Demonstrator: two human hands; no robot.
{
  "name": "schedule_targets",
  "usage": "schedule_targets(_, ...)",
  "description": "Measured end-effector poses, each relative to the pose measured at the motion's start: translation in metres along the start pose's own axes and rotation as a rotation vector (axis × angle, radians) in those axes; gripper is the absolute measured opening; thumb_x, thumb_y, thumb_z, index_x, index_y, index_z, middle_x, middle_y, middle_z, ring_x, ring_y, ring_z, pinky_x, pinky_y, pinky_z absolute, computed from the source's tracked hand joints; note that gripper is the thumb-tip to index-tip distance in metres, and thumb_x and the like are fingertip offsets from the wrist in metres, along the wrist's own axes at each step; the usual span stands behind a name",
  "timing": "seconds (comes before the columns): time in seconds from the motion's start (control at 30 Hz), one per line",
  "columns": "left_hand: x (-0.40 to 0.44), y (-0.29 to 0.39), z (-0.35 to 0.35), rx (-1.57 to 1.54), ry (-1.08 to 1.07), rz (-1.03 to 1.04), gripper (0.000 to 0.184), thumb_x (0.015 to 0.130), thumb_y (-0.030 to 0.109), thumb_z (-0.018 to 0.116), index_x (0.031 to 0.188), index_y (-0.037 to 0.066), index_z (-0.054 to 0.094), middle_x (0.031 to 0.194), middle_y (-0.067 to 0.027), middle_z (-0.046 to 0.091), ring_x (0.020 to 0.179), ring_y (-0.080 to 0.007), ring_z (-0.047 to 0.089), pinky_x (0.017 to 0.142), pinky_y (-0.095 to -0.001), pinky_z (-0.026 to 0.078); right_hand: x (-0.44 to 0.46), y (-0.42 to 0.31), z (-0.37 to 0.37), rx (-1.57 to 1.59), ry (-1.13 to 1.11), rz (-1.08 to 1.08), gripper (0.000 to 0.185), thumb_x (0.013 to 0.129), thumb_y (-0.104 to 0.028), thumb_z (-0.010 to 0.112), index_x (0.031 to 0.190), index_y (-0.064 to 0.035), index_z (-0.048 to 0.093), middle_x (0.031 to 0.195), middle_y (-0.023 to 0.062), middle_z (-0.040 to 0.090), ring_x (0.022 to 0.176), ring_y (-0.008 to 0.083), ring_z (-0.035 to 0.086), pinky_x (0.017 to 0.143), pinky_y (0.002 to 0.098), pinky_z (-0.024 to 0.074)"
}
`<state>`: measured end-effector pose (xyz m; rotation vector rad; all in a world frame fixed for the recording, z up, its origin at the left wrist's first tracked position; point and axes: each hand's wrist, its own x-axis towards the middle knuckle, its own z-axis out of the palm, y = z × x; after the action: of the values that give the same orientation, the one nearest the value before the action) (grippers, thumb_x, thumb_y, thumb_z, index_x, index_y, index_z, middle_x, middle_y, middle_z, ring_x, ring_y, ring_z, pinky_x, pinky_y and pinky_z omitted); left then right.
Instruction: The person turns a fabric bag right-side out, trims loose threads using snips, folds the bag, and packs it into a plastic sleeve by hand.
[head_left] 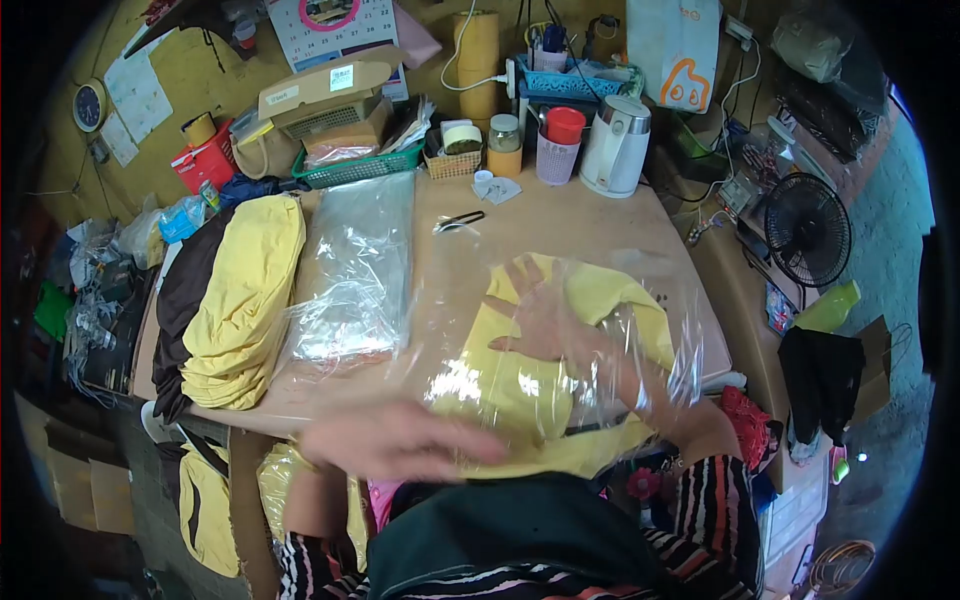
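Note:
A yellow cloth piece point(510, 375) lies at the table's front edge, with a clear plastic bag around it. My right hand point(545, 315) is inside the clear bag, its fingers spread flat on the yellow cloth. My left hand point(400, 440), blurred by motion, is over the table's front edge at the near left side of the bag; whether its fingers hold the plastic is unclear. A stack of clear plastic bags point(355, 265) lies left of the cloth, beside a pile of folded yellow cloth point(250, 290) and dark cloth point(185, 295).
Small scissors or tweezers point(461, 221) lie behind the bag on the table point(600, 225). Along the back stand a green basket point(360, 170), a jar point(503, 145), a pink cup point(557, 160) and a white kettle point(615, 150). A black fan point(807, 230) stands at the right.

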<state>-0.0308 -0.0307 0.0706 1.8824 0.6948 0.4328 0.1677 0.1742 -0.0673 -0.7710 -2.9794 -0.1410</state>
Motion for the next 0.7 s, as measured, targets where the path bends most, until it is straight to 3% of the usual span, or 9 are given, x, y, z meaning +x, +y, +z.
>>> schedule_targets(0.1,0.023,-0.006,-0.054,0.285,0.496,-0.061,0.053,0.095,0.038,0.055,0.134,0.002,0.051,0.131,-0.0177,0.057,0.122,-0.0302,0.054,0.102,-0.0362,0.043,0.003,-0.014,0.056,0.126,0.036,0.069,0.085,0.077,-0.078,0.047,0.146,-0.0304,0.038,0.157,0.0183,0.015,0.145,0.0416,0.003,0.109,0.0692,-0.0006)
schedule_targets(0.17,0.073,-0.051,-0.082,0.348,0.628,-0.103,0.071,0.091,0.053,0.055,0.137,0.000,0.045,0.140,-0.0208,0.048,0.134,-0.0342,0.041,0.110,-0.0435,0.032,0.008,-0.024,0.065,0.182,0.098,0.035,0.086,0.076,-0.078,0.046,0.148,-0.0321,0.034,0.158,0.0144,0.016,0.145,0.0413,0.003,0.109,0.0677,-0.0047)
schedule_targets(0.23,0.131,-0.103,-0.090,0.579,0.628,-0.198,0.088,0.086,0.064,0.052,0.141,-0.003,0.038,0.146,-0.0236,0.039,0.141,-0.0389,0.027,0.113,-0.0579,0.016,0.010,-0.033,0.072,0.146,0.115,-0.053,0.087,0.078,-0.077,0.045,0.150,-0.0304,0.029,0.158,0.0186,0.012,0.144,0.0453,0.002,0.109,0.0689,-0.0023)
schedule_targets(0.3,0.176,-0.113,-0.076,0.646,0.461,-0.347,0.085,0.087,0.062,0.053,0.148,0.007,0.031,0.155,-0.0157,0.027,0.146,-0.0353,0.014,0.114,-0.0594,0.008,0.010,-0.041,0.077,0.073,0.146,-0.196,0.088,0.080,-0.076,0.043,0.152,-0.0285,0.024,0.157,0.0230,0.007,0.143,0.0494,0.001,0.108,0.0699,0.0003)
schedule_targets(0.4,0.221,-0.135,-0.047,0.680,0.420,-0.207,0.062,0.088,0.055,0.056,0.136,0.015,0.050,0.141,-0.0166,0.048,0.137,-0.0361,0.035,0.110,-0.0675,0.009,0.009,-0.038,0.073,0.014,0.174,-0.290,0.087,0.081,-0.074,0.044,0.152,-0.0277,0.025,0.157,0.0233,0.008,0.143,0.0499,0.001,0.109,0.0692,0.0011)
schedule_targets(0.47,0.242,-0.140,-0.040,0.587,0.165,-0.229,0.034,0.090,0.042,0.058,0.112,0.019,0.066,0.111,-0.0142,0.066,0.114,-0.0333,0.057,0.110,-0.0634,0.017,0.012,-0.033,0.069,-0.002,0.179,-0.302,0.086,0.081,-0.074,0.045,0.152,-0.0272,0.026,0.157,0.0235,0.008,0.143,0.0503,0.001,0.109,0.0688,0.0016)
schedule_targets(0.5,0.248,-0.135,-0.032,0.588,0.167,-0.231,0.034,0.090,0.042,0.058,0.112,0.019,0.066,0.111,-0.0142,0.066,0.114,-0.0333,0.057,0.110,-0.0634,0.017,0.016,-0.031,0.068,-0.008,0.181,-0.300,0.086,0.082,-0.073,0.045,0.151,-0.0269,0.026,0.157,0.0237,0.008,0.142,0.0505,0.001,0.109,0.0686,0.0019)
schedule_targets(0.57,0.253,-0.108,-0.013,0.610,0.416,0.069,0.018,0.087,0.028,0.058,0.088,0.014,0.069,0.080,-0.0101,0.067,0.086,-0.0311,0.064,0.108,-0.0584,0.025,0.024,-0.030,0.066,0.009,0.163,-0.254,0.085,0.082,-0.072,0.046,0.151,-0.0264,0.027,0.157,0.0239,0.009,0.142,0.0508,0.001,0.110,0.0681,0.0024)
schedule_targets(0.7,0.265,-0.026,0.015,0.671,0.271,0.285,0.012,0.082,0.018,0.057,0.079,0.009,0.063,0.074,-0.0075,0.064,0.074,-0.0302,0.060,0.104,-0.0536,0.032,0.041,-0.022,0.033,0.221,0.018,-0.102,0.082,0.084,-0.066,0.050,0.150,-0.0221,0.029,0.155,0.0273,0.013,0.143,0.0495,0.002,0.111,0.0667,0.0012)
